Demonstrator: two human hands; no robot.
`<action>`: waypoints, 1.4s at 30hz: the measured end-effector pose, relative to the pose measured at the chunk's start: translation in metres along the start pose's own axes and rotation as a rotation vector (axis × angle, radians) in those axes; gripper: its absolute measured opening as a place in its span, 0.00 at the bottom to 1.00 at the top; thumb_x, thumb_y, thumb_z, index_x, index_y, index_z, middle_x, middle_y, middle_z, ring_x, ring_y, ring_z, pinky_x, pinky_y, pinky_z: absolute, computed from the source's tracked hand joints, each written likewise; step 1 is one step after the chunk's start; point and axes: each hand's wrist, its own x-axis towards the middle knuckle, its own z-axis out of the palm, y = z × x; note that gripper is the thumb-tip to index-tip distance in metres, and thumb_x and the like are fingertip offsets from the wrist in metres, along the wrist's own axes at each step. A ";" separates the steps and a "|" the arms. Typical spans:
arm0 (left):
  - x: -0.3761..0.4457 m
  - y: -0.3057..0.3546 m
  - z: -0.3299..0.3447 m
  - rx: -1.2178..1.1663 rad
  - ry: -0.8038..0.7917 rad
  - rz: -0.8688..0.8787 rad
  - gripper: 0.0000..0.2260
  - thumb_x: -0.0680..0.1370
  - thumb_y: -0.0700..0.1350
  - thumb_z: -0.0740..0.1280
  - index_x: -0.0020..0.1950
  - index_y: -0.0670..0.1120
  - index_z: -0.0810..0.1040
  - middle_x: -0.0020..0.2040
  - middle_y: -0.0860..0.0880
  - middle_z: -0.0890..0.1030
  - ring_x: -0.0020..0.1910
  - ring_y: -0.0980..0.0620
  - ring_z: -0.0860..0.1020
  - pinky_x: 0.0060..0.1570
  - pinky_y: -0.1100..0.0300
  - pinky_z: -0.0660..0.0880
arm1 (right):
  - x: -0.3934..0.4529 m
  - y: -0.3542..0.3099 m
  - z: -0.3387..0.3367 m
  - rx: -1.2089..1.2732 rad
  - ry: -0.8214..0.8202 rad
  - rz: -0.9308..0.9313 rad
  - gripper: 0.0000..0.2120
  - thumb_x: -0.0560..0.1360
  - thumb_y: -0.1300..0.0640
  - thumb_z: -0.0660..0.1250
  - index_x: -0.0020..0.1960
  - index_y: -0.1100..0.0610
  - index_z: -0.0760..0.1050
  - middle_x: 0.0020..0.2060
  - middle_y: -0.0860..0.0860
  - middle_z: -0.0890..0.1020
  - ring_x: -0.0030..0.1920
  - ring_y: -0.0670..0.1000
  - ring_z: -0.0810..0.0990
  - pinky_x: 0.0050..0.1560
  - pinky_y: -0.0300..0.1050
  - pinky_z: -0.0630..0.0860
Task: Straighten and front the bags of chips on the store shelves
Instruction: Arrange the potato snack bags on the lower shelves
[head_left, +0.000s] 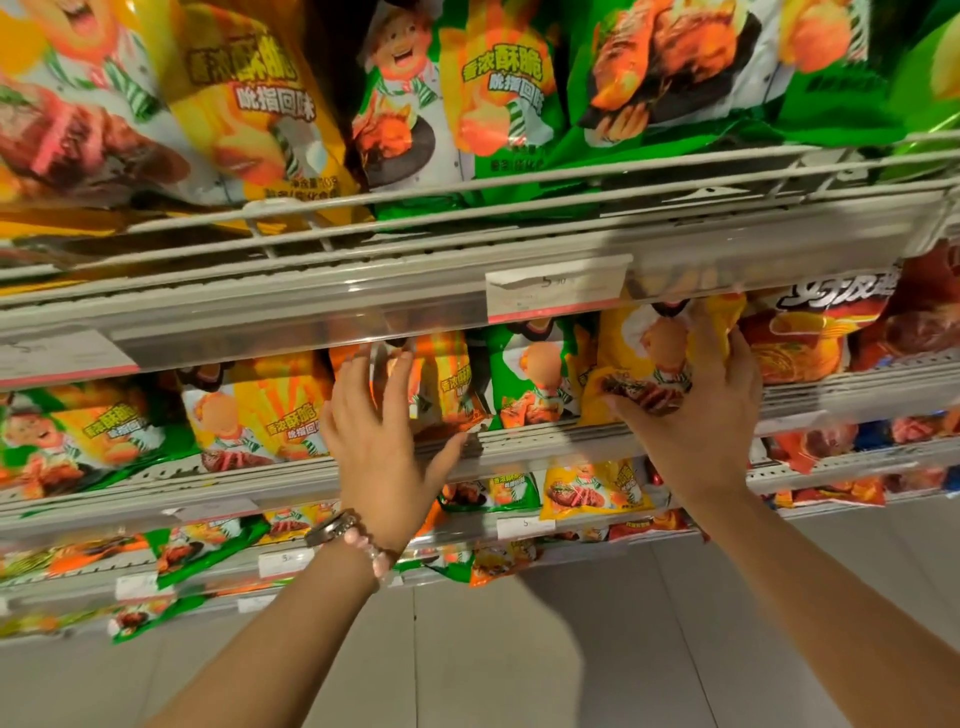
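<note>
Store shelving is filling the whole view, tier upon tier of wire-fronted shelves packed with chip bags, with pale floor tile showing below. On the middle shelf (519, 431), just under the clear price rail (363, 317) of the tier above, a person is working with both hands. The right hand (696, 415) is reaching in near the shelf's right part and is wrapping a yellow bag (649, 358), fingers running up the bag's right side and thumb lying across its lower face, so the bag is being held rather than merely touched. That bag is standing upright with its long axis vertical, its foot at the shelf's front lip and its top hidden behind the rail, and it is leaning a little against the green bag (540, 374) just beside it on the left. The left hand (384, 441) is spread flat, fingers apart and straight, fingertips touching an orange bag (441, 374) further left along the same front edge, gripping nothing. Since the yellow bag lies directly ahead of the right palm and well apart from the left, the right hand seems the one placed to square it; the pull would likely be toward the front lip.
</note>
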 end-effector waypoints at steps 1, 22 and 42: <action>0.002 0.000 -0.002 -0.036 0.007 -0.069 0.38 0.66 0.51 0.78 0.70 0.37 0.68 0.69 0.30 0.65 0.69 0.30 0.63 0.63 0.33 0.64 | -0.001 -0.001 -0.001 0.010 0.006 0.002 0.47 0.61 0.45 0.79 0.74 0.53 0.61 0.71 0.63 0.64 0.71 0.63 0.61 0.67 0.60 0.64; 0.013 -0.006 -0.037 -0.373 -0.067 -0.278 0.32 0.71 0.49 0.75 0.70 0.40 0.68 0.63 0.41 0.75 0.63 0.41 0.72 0.61 0.45 0.70 | -0.074 -0.053 -0.007 0.150 -0.009 -0.041 0.43 0.64 0.43 0.77 0.72 0.57 0.65 0.66 0.60 0.70 0.64 0.59 0.69 0.58 0.61 0.72; -0.076 -0.117 -0.137 -0.591 -0.072 -0.382 0.34 0.65 0.52 0.73 0.68 0.62 0.64 0.58 0.52 0.79 0.57 0.48 0.78 0.56 0.45 0.76 | -0.082 -0.145 0.051 0.233 -0.173 -0.061 0.52 0.61 0.39 0.76 0.76 0.54 0.54 0.72 0.53 0.63 0.73 0.53 0.61 0.71 0.53 0.62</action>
